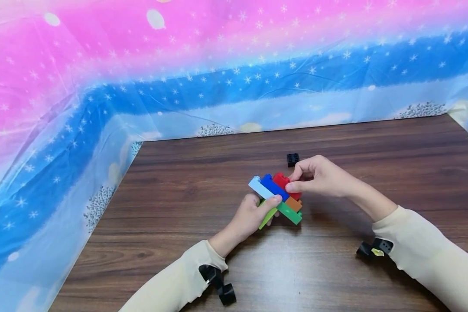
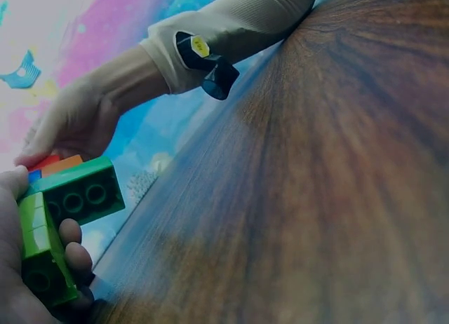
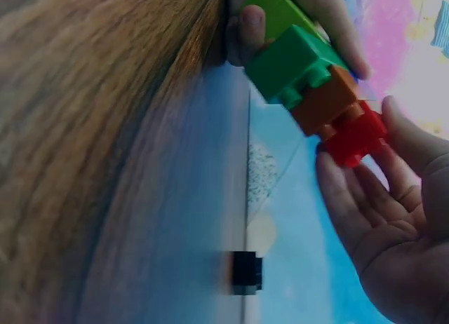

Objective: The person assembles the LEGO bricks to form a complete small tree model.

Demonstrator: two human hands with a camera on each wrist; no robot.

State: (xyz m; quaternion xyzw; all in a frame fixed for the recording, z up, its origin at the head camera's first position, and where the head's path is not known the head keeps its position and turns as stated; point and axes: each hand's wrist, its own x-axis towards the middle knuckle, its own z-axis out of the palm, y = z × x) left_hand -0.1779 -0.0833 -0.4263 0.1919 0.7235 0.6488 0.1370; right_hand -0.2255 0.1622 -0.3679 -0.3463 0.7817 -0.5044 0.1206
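Observation:
Above the table, my left hand (image 1: 251, 215) grips a joined stack of toy building blocks by its lower end. The stack has a lime green block (image 2: 43, 250), a green block (image 1: 290, 213), a light blue block (image 1: 260, 189), a blue block (image 1: 274, 187), an orange block (image 3: 326, 99) and a red block (image 3: 356, 135). On the red block at the stack's far side, my right hand (image 1: 320, 177) pinches with thumb and fingers. Studs show on the green, orange and red blocks in the right wrist view. My left palm hides part of the lime green block.
A black block (image 1: 293, 159) stands on the brown wooden table (image 1: 171, 208) just beyond my right hand. A patterned pink and blue cloth (image 1: 218, 86) hangs along the table's back and left edges. Black wrist cameras (image 1: 218, 284) sit on both sleeves.

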